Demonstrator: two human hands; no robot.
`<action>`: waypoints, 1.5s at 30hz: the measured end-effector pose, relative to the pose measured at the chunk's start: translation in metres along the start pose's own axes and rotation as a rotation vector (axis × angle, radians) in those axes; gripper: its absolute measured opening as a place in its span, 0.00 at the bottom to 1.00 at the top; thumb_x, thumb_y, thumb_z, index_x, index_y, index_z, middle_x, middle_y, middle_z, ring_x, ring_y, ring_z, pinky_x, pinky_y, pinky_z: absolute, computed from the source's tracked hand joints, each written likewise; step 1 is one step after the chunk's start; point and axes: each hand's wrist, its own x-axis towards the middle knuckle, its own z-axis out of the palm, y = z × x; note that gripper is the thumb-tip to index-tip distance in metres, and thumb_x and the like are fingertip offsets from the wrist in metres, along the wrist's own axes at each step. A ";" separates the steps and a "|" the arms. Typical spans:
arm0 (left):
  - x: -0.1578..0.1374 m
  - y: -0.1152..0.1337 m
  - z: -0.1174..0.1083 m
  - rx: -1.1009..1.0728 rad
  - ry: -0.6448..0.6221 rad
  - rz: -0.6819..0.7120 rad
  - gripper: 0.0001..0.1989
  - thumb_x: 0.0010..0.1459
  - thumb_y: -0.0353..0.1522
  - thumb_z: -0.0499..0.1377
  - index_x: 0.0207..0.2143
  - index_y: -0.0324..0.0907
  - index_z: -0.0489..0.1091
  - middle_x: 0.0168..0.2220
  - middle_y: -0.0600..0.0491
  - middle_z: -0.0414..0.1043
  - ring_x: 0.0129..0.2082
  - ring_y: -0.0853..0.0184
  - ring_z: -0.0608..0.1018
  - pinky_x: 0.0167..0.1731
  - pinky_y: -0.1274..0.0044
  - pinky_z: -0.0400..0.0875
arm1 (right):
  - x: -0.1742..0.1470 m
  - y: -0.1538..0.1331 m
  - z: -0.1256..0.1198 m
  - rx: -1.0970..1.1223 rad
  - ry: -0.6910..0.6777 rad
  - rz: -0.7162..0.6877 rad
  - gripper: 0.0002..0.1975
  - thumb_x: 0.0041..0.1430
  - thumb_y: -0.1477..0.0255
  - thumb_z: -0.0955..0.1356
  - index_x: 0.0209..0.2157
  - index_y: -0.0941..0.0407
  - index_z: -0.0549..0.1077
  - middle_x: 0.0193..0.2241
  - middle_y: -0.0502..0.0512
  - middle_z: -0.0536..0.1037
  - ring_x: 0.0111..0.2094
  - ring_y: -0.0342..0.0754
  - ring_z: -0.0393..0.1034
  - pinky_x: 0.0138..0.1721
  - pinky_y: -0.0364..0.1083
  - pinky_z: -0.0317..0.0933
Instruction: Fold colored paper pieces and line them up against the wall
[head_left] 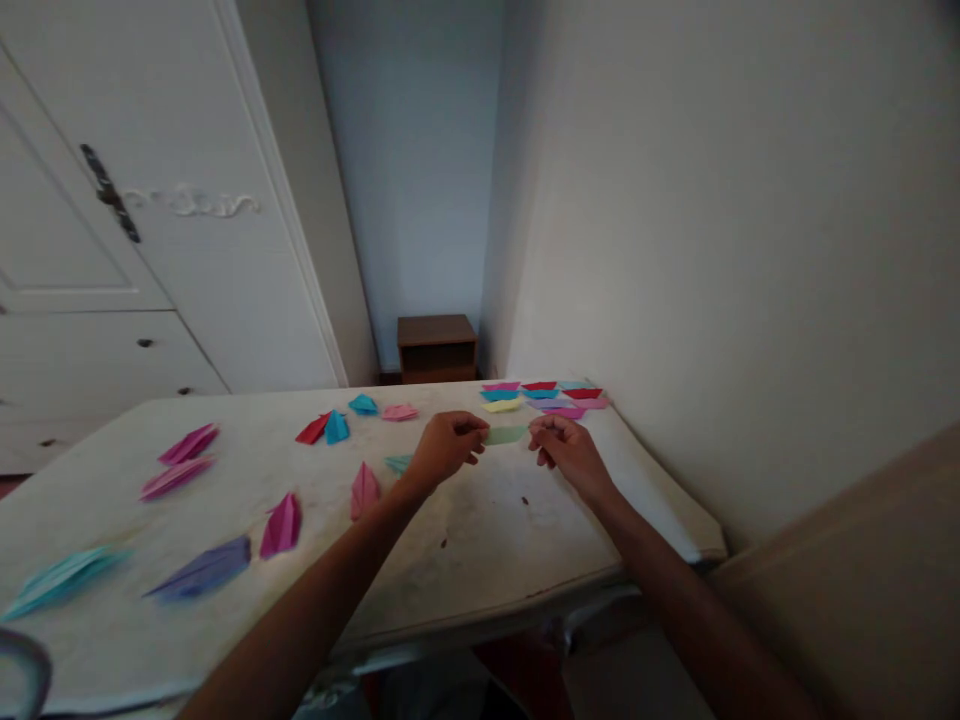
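Observation:
A pale green folded paper is stretched level between my two hands, just above the table. My left hand pinches its left end, and my right hand pinches the right end. Just beyond them lie rows of folded papers in several colours, among them a yellow one and a red one. Close by my left forearm are a pink folded paper and a teal one, the latter partly hidden by the arm.
More folded papers are scattered on the left of the white table: magenta, purple, turquoise and others. A wall borders the right side. Behind stand a white wardrobe and a small brown cabinet.

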 end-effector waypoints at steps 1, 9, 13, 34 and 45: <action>0.012 0.000 0.009 0.074 -0.009 -0.021 0.05 0.56 0.25 0.58 0.34 0.35 0.74 0.27 0.52 0.76 0.24 0.72 0.78 0.22 0.82 0.73 | 0.005 0.006 -0.006 -0.079 0.067 -0.029 0.13 0.53 0.62 0.67 0.35 0.57 0.72 0.24 0.50 0.76 0.20 0.44 0.68 0.22 0.43 0.62; 0.060 -0.012 0.043 0.449 -0.011 -0.001 0.06 0.57 0.27 0.58 0.30 0.37 0.75 0.23 0.51 0.75 0.26 0.67 0.79 0.28 0.79 0.73 | 0.018 0.018 -0.018 -0.810 -0.148 -0.431 0.17 0.60 0.71 0.65 0.50 0.58 0.73 0.54 0.64 0.73 0.55 0.55 0.66 0.57 0.54 0.60; 0.058 -0.014 0.047 0.610 0.051 0.080 0.07 0.58 0.31 0.59 0.33 0.38 0.76 0.37 0.45 0.78 0.42 0.60 0.79 0.45 0.73 0.70 | 0.022 0.012 -0.007 -0.991 -0.391 -0.361 0.18 0.63 0.67 0.65 0.51 0.61 0.73 0.55 0.67 0.72 0.57 0.57 0.66 0.57 0.53 0.59; 0.047 -0.031 0.058 1.073 -0.087 0.431 0.11 0.63 0.30 0.52 0.43 0.40 0.73 0.51 0.43 0.69 0.49 0.57 0.73 0.43 0.69 0.74 | 0.028 0.037 0.003 -1.123 -0.215 -0.363 0.20 0.65 0.67 0.64 0.52 0.66 0.72 0.55 0.73 0.71 0.57 0.60 0.64 0.58 0.55 0.57; 0.042 -0.029 0.059 1.080 -0.086 0.406 0.12 0.65 0.31 0.51 0.45 0.39 0.72 0.49 0.42 0.70 0.49 0.58 0.73 0.43 0.69 0.73 | 0.026 0.043 0.007 -1.138 -0.131 -0.434 0.16 0.65 0.69 0.62 0.48 0.63 0.73 0.51 0.70 0.72 0.53 0.60 0.66 0.56 0.56 0.59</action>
